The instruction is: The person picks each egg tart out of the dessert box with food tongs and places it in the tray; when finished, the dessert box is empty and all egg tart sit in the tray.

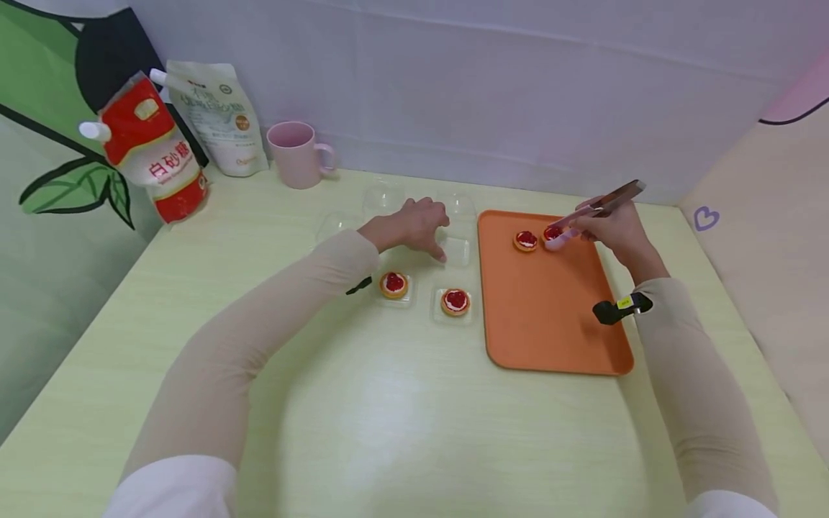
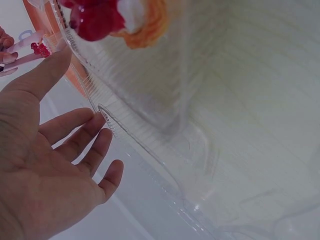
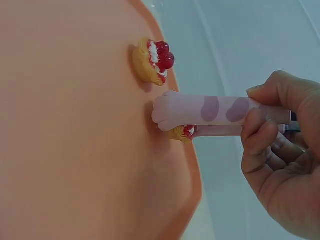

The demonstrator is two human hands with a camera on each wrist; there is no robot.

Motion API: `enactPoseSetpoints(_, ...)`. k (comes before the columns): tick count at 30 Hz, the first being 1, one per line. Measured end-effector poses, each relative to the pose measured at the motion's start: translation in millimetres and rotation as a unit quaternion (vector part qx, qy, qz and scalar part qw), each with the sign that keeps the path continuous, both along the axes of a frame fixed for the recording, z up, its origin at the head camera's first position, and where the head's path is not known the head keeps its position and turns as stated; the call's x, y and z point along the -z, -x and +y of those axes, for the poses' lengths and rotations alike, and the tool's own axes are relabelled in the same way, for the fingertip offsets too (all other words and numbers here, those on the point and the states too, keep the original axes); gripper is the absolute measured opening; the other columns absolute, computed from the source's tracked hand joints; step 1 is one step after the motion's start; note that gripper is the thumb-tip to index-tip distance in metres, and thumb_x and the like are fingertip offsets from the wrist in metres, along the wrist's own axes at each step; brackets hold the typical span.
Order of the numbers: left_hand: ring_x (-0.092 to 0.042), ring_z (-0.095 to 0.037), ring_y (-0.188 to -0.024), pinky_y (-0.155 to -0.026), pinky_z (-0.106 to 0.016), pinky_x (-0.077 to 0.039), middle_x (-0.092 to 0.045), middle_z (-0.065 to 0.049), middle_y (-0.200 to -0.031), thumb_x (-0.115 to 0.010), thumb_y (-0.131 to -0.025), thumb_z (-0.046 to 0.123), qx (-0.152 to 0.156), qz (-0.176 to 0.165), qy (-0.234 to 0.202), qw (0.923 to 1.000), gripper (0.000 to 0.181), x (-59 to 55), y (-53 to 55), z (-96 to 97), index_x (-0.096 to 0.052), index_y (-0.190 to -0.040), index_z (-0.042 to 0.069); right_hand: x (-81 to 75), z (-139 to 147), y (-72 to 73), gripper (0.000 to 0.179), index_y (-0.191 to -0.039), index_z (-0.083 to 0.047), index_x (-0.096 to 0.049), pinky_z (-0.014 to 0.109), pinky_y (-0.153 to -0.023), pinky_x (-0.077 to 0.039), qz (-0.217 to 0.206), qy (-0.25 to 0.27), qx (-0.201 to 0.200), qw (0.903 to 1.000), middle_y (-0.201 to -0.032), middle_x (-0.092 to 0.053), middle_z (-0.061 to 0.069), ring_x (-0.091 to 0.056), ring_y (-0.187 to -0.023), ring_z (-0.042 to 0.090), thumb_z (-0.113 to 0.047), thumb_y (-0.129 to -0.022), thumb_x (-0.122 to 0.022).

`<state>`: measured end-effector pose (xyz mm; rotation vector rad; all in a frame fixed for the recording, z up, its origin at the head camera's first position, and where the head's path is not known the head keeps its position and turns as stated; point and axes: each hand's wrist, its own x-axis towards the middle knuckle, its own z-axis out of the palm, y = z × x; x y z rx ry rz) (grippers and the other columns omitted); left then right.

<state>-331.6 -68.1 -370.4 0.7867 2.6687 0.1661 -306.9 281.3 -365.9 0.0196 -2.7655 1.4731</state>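
Note:
My right hand grips a pair of tongs with pink paw-shaped tips. In the right wrist view the tips stand around a berry tart on the orange tray, hiding most of it. A second tart with red berries and white cream sits beside it. My left hand, fingers loosely bent and thumb apart, is beside a clear plastic box. In the left wrist view its fingertips are right at a clear plastic edge.
Two tarts, one on the left and one on the right, sit in clear box bases in front of my left hand. More clear boxes stand behind it. A pink mug, a white pouch and a red pouch stand back left.

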Motion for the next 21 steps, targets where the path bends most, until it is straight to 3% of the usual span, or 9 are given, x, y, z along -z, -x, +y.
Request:
enactPoseSetpoints(7,-0.041,-0.026,-0.13,-0.111,-0.044,-0.03,-0.05,-0.008,-0.141,-0.078,-0.083,0.047,0.0,0.0,-0.001,1.0,0.076,2.2,2.8,-1.1,-0.051,-0.144,0.009,6.8,2.7,0.9,0.038,-0.118,0.007,-0.055,0.021,-0.063,-0.056,0.001,0.002,0.003,1.0,-0.077,-0.065,-0.017,-0.062,-0.06,0.007,-0.015,-0.092,-0.071)
enactPoseSetpoints(21,-0.042,-0.027,-0.128,-0.11,-0.047,-0.031,-0.051,-0.01,-0.14,-0.08,-0.082,0.046,0.003,-0.001,-0.004,1.0,0.076,0.7,2.6,0.1,-0.053,-0.142,0.007,4.2,3.7,-1.7,0.037,-0.116,0.006,-0.055,0.021,-0.059,-0.053,-0.011,0.015,0.021,0.9996,-0.071,-0.064,-0.02,-0.057,-0.057,0.009,-0.017,-0.092,-0.072)
